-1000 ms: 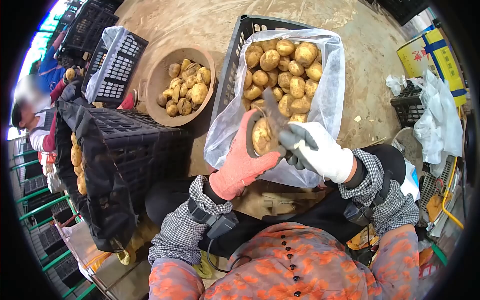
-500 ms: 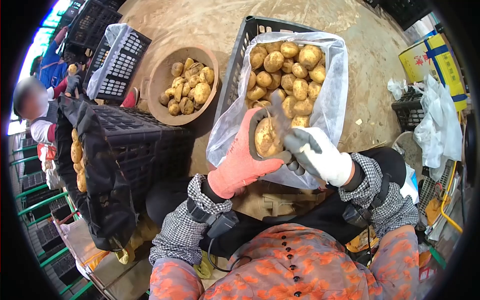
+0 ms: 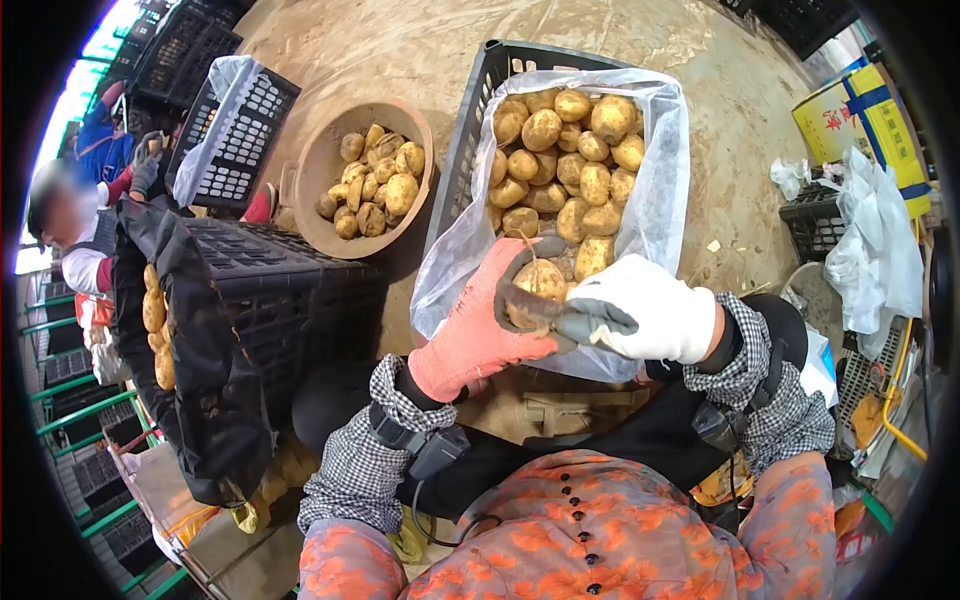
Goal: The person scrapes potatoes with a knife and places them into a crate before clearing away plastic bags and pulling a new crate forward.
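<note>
I've got my left hand (image 3: 478, 330) fingers wrapped round a potato (image 3: 540, 277) by the crate (image 3: 481, 100)'s near end; right hand (image 3: 650, 312) fingers pinching something blurry (image 3: 530, 309).

The dark blurred strip (image 3: 531, 311) that rose over the pile of potatoes (image 3: 594, 182) has swung down across the lower part of the held potato (image 3: 540, 278), and the right fingers (image 3: 594, 322) have dropped lower beside it

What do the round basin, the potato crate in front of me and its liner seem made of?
Basin: matte, dusty brown, probably plastic given its smooth rim, though clay is possible.
Crate: likely dull black plastic, with regular moulded slots.
Liner: apparently thin plastic film, translucent and crinkled.
</note>
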Demonstrator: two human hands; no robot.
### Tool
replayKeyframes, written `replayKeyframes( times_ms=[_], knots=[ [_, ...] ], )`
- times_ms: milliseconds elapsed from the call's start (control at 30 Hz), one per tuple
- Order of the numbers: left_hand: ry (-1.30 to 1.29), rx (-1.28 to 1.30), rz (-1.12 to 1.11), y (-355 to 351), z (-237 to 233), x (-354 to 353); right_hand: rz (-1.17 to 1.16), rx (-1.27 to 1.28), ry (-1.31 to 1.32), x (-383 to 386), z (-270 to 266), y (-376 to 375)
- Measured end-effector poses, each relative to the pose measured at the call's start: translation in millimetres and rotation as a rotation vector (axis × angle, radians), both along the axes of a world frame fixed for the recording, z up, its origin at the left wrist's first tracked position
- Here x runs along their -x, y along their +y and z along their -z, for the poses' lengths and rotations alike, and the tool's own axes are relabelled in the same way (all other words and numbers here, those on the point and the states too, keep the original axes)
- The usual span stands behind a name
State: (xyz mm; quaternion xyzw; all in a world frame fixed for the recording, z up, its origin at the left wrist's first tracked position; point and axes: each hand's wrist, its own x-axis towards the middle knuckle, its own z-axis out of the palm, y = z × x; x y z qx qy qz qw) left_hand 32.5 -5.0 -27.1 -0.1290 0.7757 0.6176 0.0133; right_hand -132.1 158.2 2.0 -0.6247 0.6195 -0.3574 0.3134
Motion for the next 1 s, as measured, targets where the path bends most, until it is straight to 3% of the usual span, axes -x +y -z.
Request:
replayKeyframes(
  times_ms=[33,100,167,200,233,367,500,567,700,767,800,833,900,933,1000],
  knots=[
    [-0.027,-0.183,-0.044,0.2,0.9,0.5,-0.026,0.04,0.02,-0.4,-0.9,0.8],
    [-0.027,-0.254,-0.097,3.7,-5.9,-0.5,-0.023,-0.017,0.004,-3.1,1.9,2.1],
    [-0.021,-0.327,-0.153,6.9,-15.5,4.5,0.264,-0.36,-0.769,-6.2,-11.1,2.4],
    [0.033,-0.447,-0.194,8.3,-17.6,6.7,0.35,-0.33,-0.866,-8.0,-12.8,0.7],
    [0.087,-0.567,-0.234,8.7,-19.6,8.3,0.348,-0.33,-0.864,-7.4,-13.0,0.3],
    [0.095,-0.509,-0.203,8.3,-24.1,12.2,0.359,-0.373,-0.834,-8.9,-9.1,1.2],
    [0.111,-0.591,-0.229,11.8,-17.5,11.8,0.285,-0.307,-0.612,-4.8,-7.1,0.2],
    [0.15,-0.449,-0.162,10.3,-15.1,9.6,0.145,-0.209,-0.33,-2.4,-8.1,-0.6],
    [0.079,-0.708,-0.312,9.7,-9.1,11.2,0.053,-0.358,-0.559,-7.0,-8.7,0.5],
    [0.273,-0.573,-0.184,11.1,-15.1,11.4,0.244,-0.389,-0.9,-8.2,-3.3,0.7],
    [0.238,-0.384,-0.208,10.1,-20.6,13.6,0.34,-0.404,-1.07,-9.0,-2.2,0.1],
    [0.239,-0.384,-0.212,8.7,-16.8,14.2,0.396,-0.394,-1.043,-9.8,-3.5,-1.4],
    [0.3,0.122,-0.187,6.6,-6.2,14.5,0.419,-0.443,-1.047,-10.4,-10.9,-5.3],
    [0.3,0.122,-0.189,5.8,-8.2,14.2,0.417,-0.443,-1.047,-11.7,-12.6,-6.4],
    [0.121,-0.923,-0.319,4.7,-15.2,12.7,0.394,-0.449,-1.001,-15.5,-14.0,-7.0]
  ],
)
